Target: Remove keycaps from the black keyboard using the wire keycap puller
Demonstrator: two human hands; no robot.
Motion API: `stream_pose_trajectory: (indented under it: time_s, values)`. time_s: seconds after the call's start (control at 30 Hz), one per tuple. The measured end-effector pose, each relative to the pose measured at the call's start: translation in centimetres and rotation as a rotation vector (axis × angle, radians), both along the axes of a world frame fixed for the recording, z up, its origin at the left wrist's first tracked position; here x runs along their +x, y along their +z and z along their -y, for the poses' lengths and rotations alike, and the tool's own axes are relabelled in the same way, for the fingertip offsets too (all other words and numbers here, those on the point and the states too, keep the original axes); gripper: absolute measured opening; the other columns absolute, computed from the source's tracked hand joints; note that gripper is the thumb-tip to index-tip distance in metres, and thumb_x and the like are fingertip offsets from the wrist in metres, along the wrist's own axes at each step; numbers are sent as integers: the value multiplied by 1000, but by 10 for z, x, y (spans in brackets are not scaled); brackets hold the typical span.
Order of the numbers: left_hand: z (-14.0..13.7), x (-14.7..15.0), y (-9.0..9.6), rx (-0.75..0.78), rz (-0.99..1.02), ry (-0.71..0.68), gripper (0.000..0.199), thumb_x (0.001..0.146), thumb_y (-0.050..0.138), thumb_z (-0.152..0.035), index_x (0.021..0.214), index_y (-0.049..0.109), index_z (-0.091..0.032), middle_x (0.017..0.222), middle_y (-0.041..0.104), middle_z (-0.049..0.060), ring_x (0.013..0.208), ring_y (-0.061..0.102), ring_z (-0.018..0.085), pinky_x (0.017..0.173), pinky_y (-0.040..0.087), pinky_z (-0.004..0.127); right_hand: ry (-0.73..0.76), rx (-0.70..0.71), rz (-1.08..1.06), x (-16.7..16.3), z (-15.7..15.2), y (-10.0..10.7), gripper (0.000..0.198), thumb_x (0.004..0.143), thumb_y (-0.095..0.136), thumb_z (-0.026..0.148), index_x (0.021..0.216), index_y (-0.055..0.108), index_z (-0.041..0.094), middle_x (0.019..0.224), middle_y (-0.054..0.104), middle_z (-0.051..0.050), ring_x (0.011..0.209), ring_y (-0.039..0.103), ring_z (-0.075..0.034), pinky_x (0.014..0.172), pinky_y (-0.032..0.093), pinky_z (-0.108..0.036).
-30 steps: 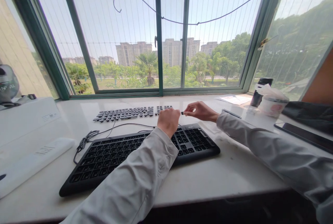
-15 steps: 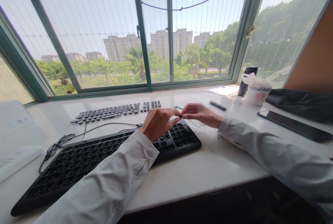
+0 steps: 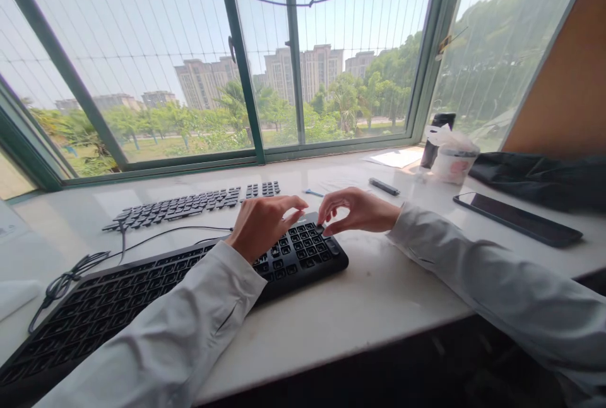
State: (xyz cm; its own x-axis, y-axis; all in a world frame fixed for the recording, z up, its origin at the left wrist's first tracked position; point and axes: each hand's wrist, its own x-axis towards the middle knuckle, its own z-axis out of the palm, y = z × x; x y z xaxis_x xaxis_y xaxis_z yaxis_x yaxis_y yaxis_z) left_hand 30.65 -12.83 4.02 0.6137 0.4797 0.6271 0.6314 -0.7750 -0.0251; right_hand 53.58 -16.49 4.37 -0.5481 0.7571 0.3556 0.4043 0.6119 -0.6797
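Note:
A black keyboard (image 3: 156,291) with its keycaps off lies at a slant across the table, its bare key sockets showing. Over the number pad, my right hand (image 3: 358,209) pinches a small black keycap (image 3: 320,229) between thumb and forefinger, at the pad's upper right corner. Whether the keycap touches its socket I cannot tell. My left hand (image 3: 262,222) hovers above the keyboard, left of the number pad, its thumb and forefinger apart with nothing between them. Behind the keyboard, loose black keycaps (image 3: 189,203) are laid out in rows, with a separate block of number-pad keycaps (image 3: 263,189).
A coiled cable (image 3: 71,275) lies behind the keyboard's left part. Beyond my right hand are a thin blue tool (image 3: 312,192) and a small dark bar (image 3: 384,186). Farther right sit a phone (image 3: 516,218), a bagged cup (image 3: 452,162), a black bottle (image 3: 436,136) and dark cloth (image 3: 540,177).
Both hands were together at the keycap above the pad's far edge. They have separated: my left fingers are apart, and my right hand has lowered the keycap to the pad. The view has shifted.

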Motion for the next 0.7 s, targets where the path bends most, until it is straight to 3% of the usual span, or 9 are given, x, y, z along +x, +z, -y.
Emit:
stream_pose_trajectory:
  time_s: [0.1, 0.33, 0.7]
  values:
    - [1, 0, 0, -5, -15, 11, 18, 90, 56, -35, 97, 72, -31, 93, 75, -5, 79, 69, 14, 67, 46, 22, 48, -84, 121, 1, 3, 0, 29, 70, 76, 41, 85, 72, 17, 84, 70, -4, 76, 56, -14, 72, 46, -29]
    - [0, 0, -2, -42, -60, -27, 17, 89, 56, -30, 95, 72, -30, 92, 75, -5, 82, 70, 15, 67, 45, 24, 46, -116, 228, -6, 10, -3, 26, 70, 76, 40, 85, 73, 20, 82, 69, -1, 75, 56, -14, 74, 42, -29]
    - [-2, 1, -3, 3, -31, -96, 14, 87, 58, -28, 88, 72, -25, 83, 74, -2, 74, 68, 15, 59, 42, 22, 31, -7, 387, -10, 21, 5, 28, 77, 69, 35, 100, 75, 21, 90, 71, -5, 78, 58, -15, 75, 48, -28]
